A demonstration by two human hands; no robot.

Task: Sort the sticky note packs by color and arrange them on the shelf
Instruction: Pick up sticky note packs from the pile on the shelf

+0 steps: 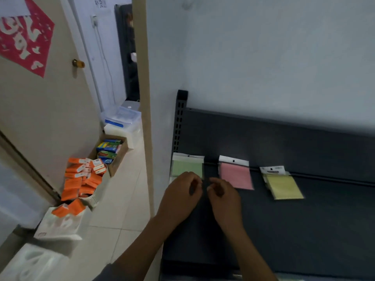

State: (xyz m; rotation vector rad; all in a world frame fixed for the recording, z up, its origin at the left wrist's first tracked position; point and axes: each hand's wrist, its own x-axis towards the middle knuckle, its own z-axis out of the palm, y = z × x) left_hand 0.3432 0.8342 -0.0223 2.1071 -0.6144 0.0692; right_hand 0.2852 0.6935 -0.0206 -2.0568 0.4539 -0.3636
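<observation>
Green pack (186, 166) set at shelf (304, 230) left edge; your left hand (181, 191) and right hand (223, 196) hover loosely curled, gripping nothing. Next: fetch another pack.

**Three colours laid out on the dark shelf**

On the dark grey metal shelf (284, 230) lie three clear-sleeved sticky note packs in a row: a pale green pack (187, 166) at the left edge, a pink pack (236, 175) near the middle, and a yellow stack of packs (282, 184) to the right, each apart from the next. The left hand (182, 191) covers the green pack's lower edge with fingers curled; the right hand (224, 194) sits just beside it, fingers also curled. Whether either holds anything is unclear. Orange boxes (81, 179) pile on the tiled floor (113, 220).
</observation>
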